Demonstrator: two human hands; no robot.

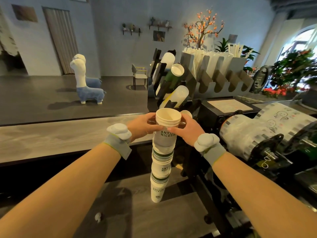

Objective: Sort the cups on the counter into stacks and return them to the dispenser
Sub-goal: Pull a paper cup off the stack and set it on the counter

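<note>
A tall stack of white paper cups [161, 162] with dark lettering stands on the lower wooden counter [130, 212] in front of me. My left hand [143, 127] and my right hand [186, 128] grip the top cups of the stack from either side, just under the open rim. Behind it the black cup dispenser [164, 79] leans back, holding tilted stacks of white and clear cups [176, 70]. Another white cup [187, 113] peeks out behind my right hand.
A cup-sealing machine [228, 114] with a printed film roll [247, 133] stands close on the right. A grey straw holder [221, 73] sits behind it, with plants at the far right. The raised wooden bar top [60, 134] runs across the left.
</note>
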